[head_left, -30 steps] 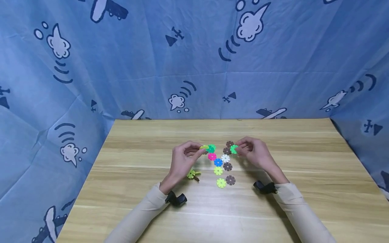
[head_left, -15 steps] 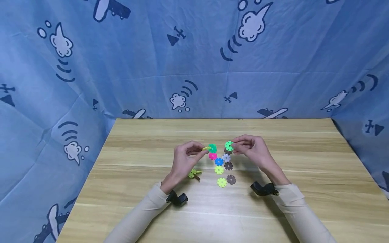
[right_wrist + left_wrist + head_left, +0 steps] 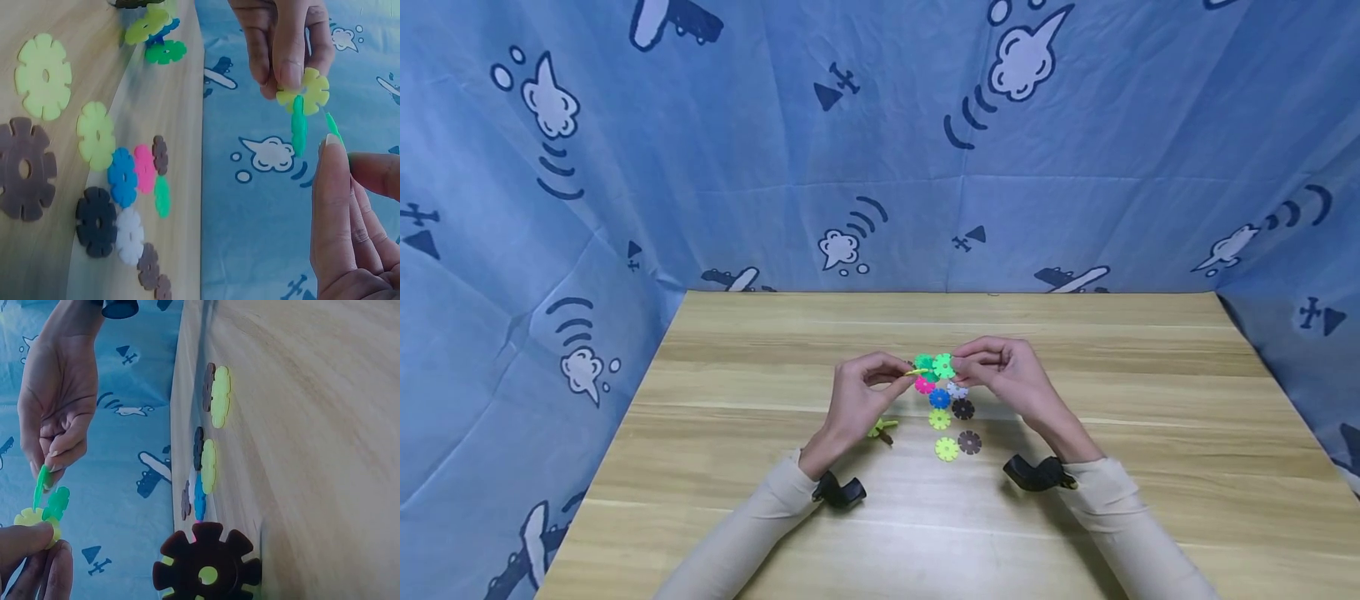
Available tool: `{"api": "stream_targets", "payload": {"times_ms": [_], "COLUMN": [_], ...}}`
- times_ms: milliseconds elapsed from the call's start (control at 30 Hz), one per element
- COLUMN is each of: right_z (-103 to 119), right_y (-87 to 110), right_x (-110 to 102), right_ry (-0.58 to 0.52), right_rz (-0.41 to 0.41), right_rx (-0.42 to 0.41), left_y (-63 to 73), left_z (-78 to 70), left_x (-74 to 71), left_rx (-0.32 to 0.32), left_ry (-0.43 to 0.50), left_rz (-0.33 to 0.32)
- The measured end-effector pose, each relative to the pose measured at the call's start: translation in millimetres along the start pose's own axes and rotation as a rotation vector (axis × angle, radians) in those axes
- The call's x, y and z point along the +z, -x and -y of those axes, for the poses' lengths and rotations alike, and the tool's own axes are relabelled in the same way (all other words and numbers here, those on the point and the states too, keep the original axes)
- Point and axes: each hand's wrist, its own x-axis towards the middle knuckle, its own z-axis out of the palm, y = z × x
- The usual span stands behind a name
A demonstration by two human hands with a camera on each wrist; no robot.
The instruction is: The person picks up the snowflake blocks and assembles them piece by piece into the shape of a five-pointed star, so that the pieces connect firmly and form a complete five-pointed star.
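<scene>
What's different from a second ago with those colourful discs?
The right hand has moved toward the left hand, bringing its pinched light green disc close to the pinched yellow disc. Nothing was visibly picked up or let go. The left hand hardly moved, and the blue disc lies on the table as before.

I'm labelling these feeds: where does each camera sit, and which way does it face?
Head: on the head, facing forward and down at table and blue cloth; both sleeves, left hand and right hand show.
Left wrist: on that wrist, facing its hand's work; both hands at left.
Right wrist: on that wrist, facing its hand's work; both hands at right.
Shared by both wrist views: the left hand's yellow disc and table.
</scene>
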Motion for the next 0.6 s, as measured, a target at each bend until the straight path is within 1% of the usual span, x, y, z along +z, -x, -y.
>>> {"api": "stream_targets", "payload": {"times_ms": [233,367,500,600], "right_z": [1.6,1.2,2.2,3.5], "right_y": [1.5,2.6,4.1,4.9], "right_x": [4.9,6.6,7.5,7.6], "right_ry": [0.019,0.025,0.034,0.042], "right_rz": [0.013,0.014,0.013,0.011], "right_rx": [-0.011,-0.017,-0.021,-0.017], "left_y": [0.9,1.5,2.1,2.1], "left_z": [-1.2,-4.0,-4.9,-4.7], "left_x": [2.1,2.7,3.0,3.2], "left_rx": [-0.003,-0.007,0.007,0.032], "left_ry": [0.024,0.01,-0.014,-0.029], "left_rz": [0.007,0.017,0.012,0.001]}}
